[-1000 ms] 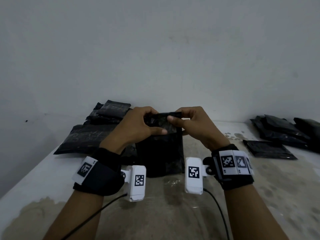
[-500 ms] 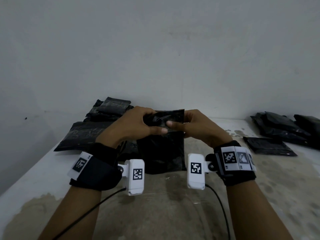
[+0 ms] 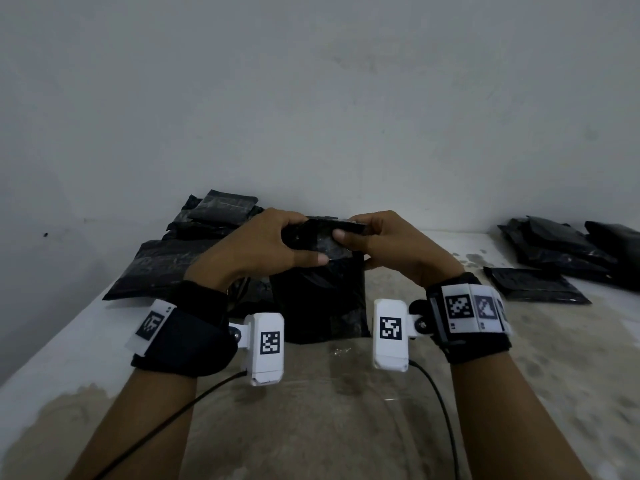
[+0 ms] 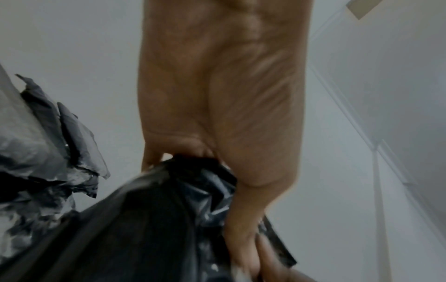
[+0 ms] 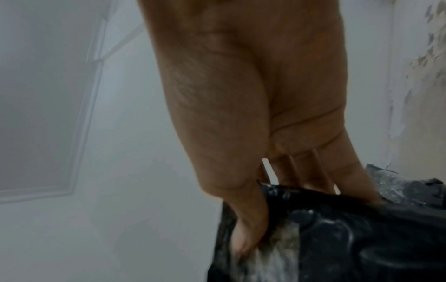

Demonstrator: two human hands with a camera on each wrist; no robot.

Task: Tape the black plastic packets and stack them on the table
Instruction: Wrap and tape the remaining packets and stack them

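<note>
A black plastic packet (image 3: 320, 299) stands upright on the table (image 3: 346, 410) in front of me, its top flap (image 3: 322, 237) folded toward me. My left hand (image 3: 263, 247) pinches the flap's left side, thumb in front and fingers behind. My right hand (image 3: 388, 244) pinches the right side the same way. The left wrist view has the left hand (image 4: 217, 114) gripping the crumpled black packet (image 4: 149, 219). From the right wrist, the right hand (image 5: 253, 114) is seen with its thumb pressed on the glossy packet (image 5: 337, 238). No tape is visible.
A pile of black packets (image 3: 194, 244) lies at the back left against the wall. Another group of black packets (image 3: 561, 261) lies at the back right. The stained tabletop in front of me is bare apart from the wrist cables (image 3: 440, 410).
Both hands have lowered slightly and folded the packet's top flap further down toward me. Their grip on the flap is unchanged.
</note>
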